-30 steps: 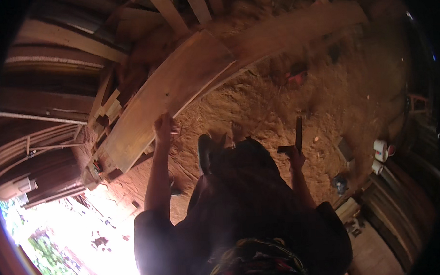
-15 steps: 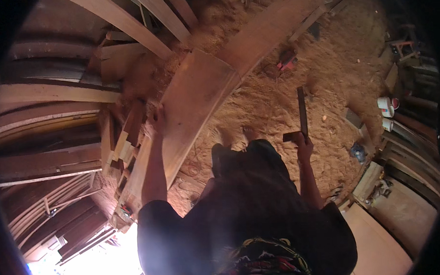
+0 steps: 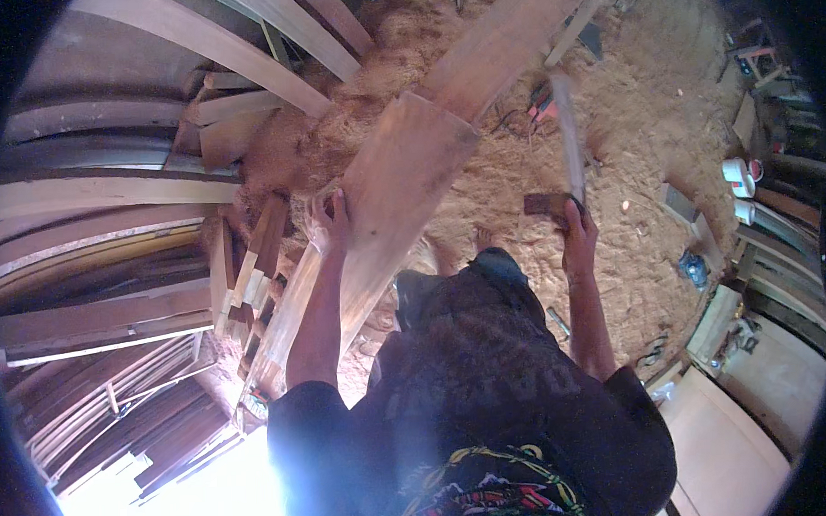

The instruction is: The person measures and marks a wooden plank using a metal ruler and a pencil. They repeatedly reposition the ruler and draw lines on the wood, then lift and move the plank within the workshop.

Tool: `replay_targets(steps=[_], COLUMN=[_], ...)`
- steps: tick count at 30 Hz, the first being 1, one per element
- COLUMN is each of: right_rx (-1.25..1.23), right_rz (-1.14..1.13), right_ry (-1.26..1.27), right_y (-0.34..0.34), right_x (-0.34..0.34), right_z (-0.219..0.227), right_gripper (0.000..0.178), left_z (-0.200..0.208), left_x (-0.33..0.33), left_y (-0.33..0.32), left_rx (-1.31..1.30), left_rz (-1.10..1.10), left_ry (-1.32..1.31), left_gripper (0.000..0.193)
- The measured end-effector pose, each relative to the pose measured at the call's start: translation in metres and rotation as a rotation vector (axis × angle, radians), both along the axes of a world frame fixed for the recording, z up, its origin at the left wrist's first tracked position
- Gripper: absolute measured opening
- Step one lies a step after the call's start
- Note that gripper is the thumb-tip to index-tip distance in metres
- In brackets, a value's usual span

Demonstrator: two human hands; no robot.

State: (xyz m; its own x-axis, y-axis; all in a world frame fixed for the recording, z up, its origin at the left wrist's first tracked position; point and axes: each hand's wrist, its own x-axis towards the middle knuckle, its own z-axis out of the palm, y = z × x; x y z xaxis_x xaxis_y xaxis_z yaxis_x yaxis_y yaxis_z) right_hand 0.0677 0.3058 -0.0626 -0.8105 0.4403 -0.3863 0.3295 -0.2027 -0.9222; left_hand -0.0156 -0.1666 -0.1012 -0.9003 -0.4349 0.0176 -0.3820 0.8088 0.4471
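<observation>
A broad reddish-brown wooden plank (image 3: 397,190) runs slantwise from near my left side toward the far middle. Its far end overlaps another long board (image 3: 506,50). My left hand (image 3: 328,220) is closed on the plank's left edge, fingers curled round it. In my right hand (image 3: 577,229) is a carpenter's square (image 3: 569,130), gripped near its corner. The long blade points away from me, and the short dark wooden stock points left. It is held above the shavings, apart from the plank.
Sawdust and shavings (image 3: 643,195) cover the floor. A red power tool (image 3: 542,108) lies beyond the square. Offcuts (image 3: 250,273) and stacked boards (image 3: 110,191) crowd the left. White containers (image 3: 738,178), a blue tool (image 3: 693,268) and pale panels (image 3: 724,438) are at the right.
The plank's far end has shifted right, with my left hand on its edge. My right hand still holds the square, whose blade now reaches farther away and catches more light. The view has brightened.
</observation>
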Motion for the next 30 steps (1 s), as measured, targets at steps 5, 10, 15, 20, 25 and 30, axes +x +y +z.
replay_targets(steps=[5,10,15,20,25,30], right_rx=[-0.095,-0.194,-0.290,-0.244,-0.207,-0.094], right_rz=[0.512,0.667,0.501,0.414,0.395,0.332], right_ry=[0.024,-0.018,0.037,0.078,0.141,0.218], right_y=[-0.033,-0.096,-0.118,-0.121,-0.127,-0.131], right_x=[-0.054,-0.074,-0.077,-0.097,-0.107,-0.105], right_z=[-0.005,-0.033,-0.044,-0.056,-0.066,-0.064], right_gripper=[0.041,0.040,0.034,0.029,0.028,0.028], left_z=[0.008,0.027,0.058,0.065,0.061,0.057], left_x=[-0.007,-0.010,-0.019,-0.030,-0.035,-0.038], left_y=[0.040,0.142,0.182,0.192,0.201,0.203], left_rx=[-0.009,0.215,0.019,-0.095,-0.112,-0.164], left_rz=[-0.204,-0.618,-0.664,-0.677,-0.646,-0.634], left_ry=[0.218,-0.053,-0.325,-0.404,-0.384,-0.405], left_gripper=[0.075,0.101,0.130,0.127,0.121,0.115])
